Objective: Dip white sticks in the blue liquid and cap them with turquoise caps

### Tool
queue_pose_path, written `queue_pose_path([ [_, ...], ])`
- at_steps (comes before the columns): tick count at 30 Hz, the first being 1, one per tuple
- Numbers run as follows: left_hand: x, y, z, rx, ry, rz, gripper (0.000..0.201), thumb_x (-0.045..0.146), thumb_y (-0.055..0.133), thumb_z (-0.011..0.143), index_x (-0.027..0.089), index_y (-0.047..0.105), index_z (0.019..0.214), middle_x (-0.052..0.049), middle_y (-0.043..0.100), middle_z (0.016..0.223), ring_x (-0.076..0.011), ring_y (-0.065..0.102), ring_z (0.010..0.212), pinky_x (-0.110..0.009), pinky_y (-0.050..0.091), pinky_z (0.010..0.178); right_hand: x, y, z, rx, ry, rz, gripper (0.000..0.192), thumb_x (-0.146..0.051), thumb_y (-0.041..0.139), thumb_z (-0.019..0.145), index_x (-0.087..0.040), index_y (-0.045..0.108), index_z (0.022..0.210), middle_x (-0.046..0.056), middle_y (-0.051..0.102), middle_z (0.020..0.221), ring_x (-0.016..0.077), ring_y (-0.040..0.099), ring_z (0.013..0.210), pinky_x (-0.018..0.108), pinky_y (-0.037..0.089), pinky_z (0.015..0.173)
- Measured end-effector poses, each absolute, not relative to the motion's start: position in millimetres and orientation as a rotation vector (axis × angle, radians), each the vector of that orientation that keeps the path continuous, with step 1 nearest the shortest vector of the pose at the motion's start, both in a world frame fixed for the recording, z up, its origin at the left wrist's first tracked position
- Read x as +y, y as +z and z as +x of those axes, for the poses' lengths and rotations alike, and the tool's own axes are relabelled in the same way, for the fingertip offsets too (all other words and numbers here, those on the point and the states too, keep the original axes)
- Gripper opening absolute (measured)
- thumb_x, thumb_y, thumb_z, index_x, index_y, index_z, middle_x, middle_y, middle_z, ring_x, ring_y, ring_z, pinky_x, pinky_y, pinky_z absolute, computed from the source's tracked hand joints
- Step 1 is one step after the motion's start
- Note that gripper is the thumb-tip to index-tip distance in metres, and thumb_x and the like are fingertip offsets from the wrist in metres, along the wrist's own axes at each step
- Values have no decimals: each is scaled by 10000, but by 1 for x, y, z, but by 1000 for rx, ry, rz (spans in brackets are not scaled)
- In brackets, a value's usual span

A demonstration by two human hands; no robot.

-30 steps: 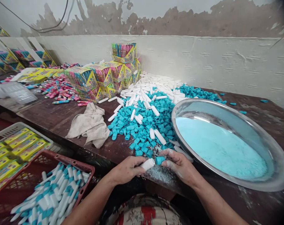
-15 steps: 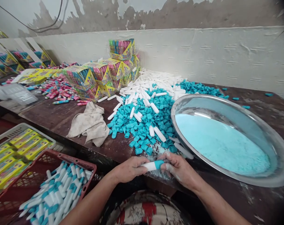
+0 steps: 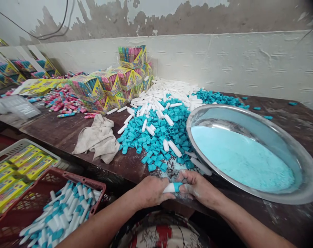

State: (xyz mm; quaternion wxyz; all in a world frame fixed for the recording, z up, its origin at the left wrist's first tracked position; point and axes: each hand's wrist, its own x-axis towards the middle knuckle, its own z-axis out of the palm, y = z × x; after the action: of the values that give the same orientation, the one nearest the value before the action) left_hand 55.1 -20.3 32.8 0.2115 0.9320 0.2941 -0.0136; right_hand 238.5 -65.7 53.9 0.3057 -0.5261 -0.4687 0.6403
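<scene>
Just in front of the table's near edge, my left hand (image 3: 151,190) is closed around a white plastic tube (image 3: 169,188). A blue cap (image 3: 176,187) sits on the tube's right end, and the fingers of my right hand (image 3: 199,188) are closed on that cap. The tube lies roughly level between both hands; its left end is hidden in my left hand. Beyond my hands is a heap of loose blue caps (image 3: 158,132), with white tubes (image 3: 174,148) among them and more white tubes (image 3: 171,86) piled behind.
A steel basin (image 3: 304,172) of pale blue powder (image 3: 239,158) stands to the right. Lower left, a red crate (image 3: 77,175) holds many capped tubes (image 3: 55,220). Left of the heap lies a crumpled cloth (image 3: 96,137). Yellow display boxes (image 3: 115,82) are stacked farther back.
My left hand has slid right, nearer the cap, so less of the white tube shows. Both hands are slightly lower and keep hold of the tube and cap.
</scene>
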Motion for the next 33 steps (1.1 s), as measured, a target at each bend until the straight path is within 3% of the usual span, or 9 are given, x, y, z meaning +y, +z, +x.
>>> queue_pose_path([
  [6, -23, 46, 63, 854, -111, 2567, 363, 490, 407, 818, 167, 545, 910, -93, 643, 766, -242, 610, 699, -268, 399, 585, -71, 53, 236, -1345, 1580, -1421, 65, -163, 466, 619, -194, 419, 651, -76, 449, 485, 73, 347, 457, 195, 267, 464],
  [10, -22, 49, 64, 876, -77, 2514, 381, 527, 425, 797, 179, 527, 913, -62, 641, 789, -210, 597, 696, -239, 370, 565, -74, 47, 243, -1456, 1443, -1376, 36, -201, 489, 710, -183, 458, 703, -43, 495, 611, 96, 418, 581, 214, 322, 559],
  [16, -23, 46, 58, 763, 166, 2376, 267, 418, 380, 852, 183, 503, 832, 0, 573, 715, -134, 517, 624, -210, 305, 540, -75, 48, 251, -1364, 1560, -1311, 166, -331, 519, 765, -180, 472, 815, -58, 474, 596, 72, 345, 484, 205, 273, 481],
  [22, -24, 40, 50, 754, 288, 2152, 218, 362, 442, 829, 165, 517, 772, 21, 512, 670, -117, 462, 616, -204, 296, 557, -78, 45, 249, -1273, 1517, -1435, 164, -318, 501, 747, -182, 445, 819, -53, 504, 584, 66, 344, 435, 196, 271, 439],
  [27, -23, 40, 35, 839, 451, 1848, 183, 312, 512, 785, 139, 573, 790, 9, 536, 732, -128, 461, 688, -201, 332, 617, -79, 36, 237, -1502, 1112, -1669, 56, -185, 480, 741, -180, 512, 787, -35, 510, 615, 106, 461, 540, 222, 368, 541],
  [30, -19, 39, 29, 886, 541, 1713, 196, 317, 558, 757, 143, 595, 841, 7, 539, 742, -133, 454, 707, -208, 347, 653, -73, 33, 217, -1748, 779, -1730, 122, -122, 517, 733, -184, 587, 811, 11, 569, 778, 142, 531, 748, 241, 400, 694],
  [33, -15, 32, 26, 933, 639, 1608, 191, 310, 571, 752, 152, 593, 857, 10, 533, 749, -133, 448, 721, -214, 350, 679, -65, 33, 200, -1907, 596, -1820, 157, -151, 526, 770, -207, 625, 878, 41, 580, 880, 157, 551, 821, 239, 421, 733],
])
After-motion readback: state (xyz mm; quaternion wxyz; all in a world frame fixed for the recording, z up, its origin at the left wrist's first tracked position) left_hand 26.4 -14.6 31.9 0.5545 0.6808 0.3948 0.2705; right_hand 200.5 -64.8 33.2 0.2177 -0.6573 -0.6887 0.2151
